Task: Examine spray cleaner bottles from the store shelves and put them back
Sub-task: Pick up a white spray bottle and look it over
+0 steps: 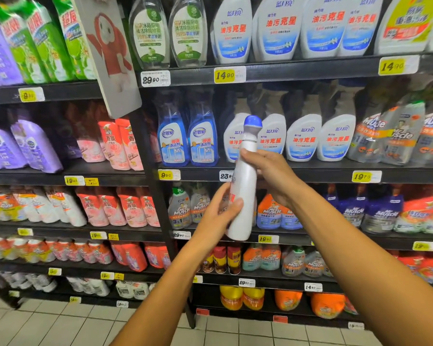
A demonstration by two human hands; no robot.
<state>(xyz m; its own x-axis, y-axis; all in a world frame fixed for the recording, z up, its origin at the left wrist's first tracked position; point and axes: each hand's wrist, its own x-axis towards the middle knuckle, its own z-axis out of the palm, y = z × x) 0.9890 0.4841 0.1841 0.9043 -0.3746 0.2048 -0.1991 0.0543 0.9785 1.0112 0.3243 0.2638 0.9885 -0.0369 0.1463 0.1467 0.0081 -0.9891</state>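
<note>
1. The white bottle (244,186) with its blue cap is up in front of the shelves (298,172), off its row and tilted slightly, held out for a look.
2. The left hand (219,216) wraps the bottle's lower body, thumb across the front, likely steadying it.
3. The right hand (269,174) clasps it just below the neck, probably to turn the label.
4. Matching white spray bottles (304,138) stand behind the bottle.
</note>
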